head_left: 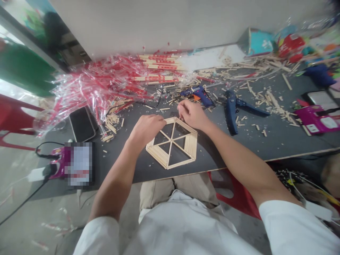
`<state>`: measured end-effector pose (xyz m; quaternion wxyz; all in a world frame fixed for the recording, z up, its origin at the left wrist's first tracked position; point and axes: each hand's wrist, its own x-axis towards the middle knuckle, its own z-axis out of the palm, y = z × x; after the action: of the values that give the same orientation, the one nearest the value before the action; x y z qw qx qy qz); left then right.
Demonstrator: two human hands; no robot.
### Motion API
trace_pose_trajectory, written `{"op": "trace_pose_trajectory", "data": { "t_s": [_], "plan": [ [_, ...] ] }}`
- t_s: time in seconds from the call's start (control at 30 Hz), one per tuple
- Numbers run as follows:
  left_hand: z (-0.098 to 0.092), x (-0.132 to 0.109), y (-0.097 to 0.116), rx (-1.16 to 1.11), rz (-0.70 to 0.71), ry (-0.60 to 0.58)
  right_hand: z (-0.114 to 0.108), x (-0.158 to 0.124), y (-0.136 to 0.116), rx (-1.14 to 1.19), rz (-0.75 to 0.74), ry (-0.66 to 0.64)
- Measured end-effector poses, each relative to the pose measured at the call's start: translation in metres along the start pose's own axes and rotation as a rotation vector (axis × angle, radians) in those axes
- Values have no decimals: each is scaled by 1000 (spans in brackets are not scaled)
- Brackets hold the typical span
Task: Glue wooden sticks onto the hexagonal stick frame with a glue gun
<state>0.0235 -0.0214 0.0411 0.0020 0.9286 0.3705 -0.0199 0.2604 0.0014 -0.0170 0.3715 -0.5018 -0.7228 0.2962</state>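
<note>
A hexagonal frame of pale wooden sticks, with spokes meeting at its centre, lies on the dark table near the front edge. My left hand rests at the frame's upper left edge, its fingertips touching the sticks and bent together; whatever they grip is hidden. Just beyond the frame's upper right corner is my right hand, fingers curled in a pinch, and what they hold is too small to name. A blue glue gun lies behind my right hand. Blue cutters lie to the right of it.
Red and clear plastic wrappers are heaped at the back left, beside wrapped chopsticks. A black phone and a purple power strip are at left. Another purple power strip sits at right. Cut stick pieces litter the table.
</note>
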Motion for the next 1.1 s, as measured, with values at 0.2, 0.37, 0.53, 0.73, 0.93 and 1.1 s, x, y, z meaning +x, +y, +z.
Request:
{"op": "trace_pose_trajectory", "data": {
  "t_s": [0.2,0.37,0.53,0.73,0.93,1.1],
  "plan": [
    [-2,-8,-29,-285,-253,171,-6,0,-3,-77,-41,67],
    [-3,-14,-47,-394,-395,-162,-3,-2,-4,41,-33,-14],
    [-5,-4,-24,-297,-355,-326,4,-3,2,164,-51,-40],
    [-15,-1,6,-71,-375,-219,-1,-1,5,82,-48,-11],
    [2,2,-9,-413,-267,117,-10,0,-4,301,144,-224],
    [18,5,-21,-703,-257,292,-15,-3,-13,534,281,-269]
  ]
}}
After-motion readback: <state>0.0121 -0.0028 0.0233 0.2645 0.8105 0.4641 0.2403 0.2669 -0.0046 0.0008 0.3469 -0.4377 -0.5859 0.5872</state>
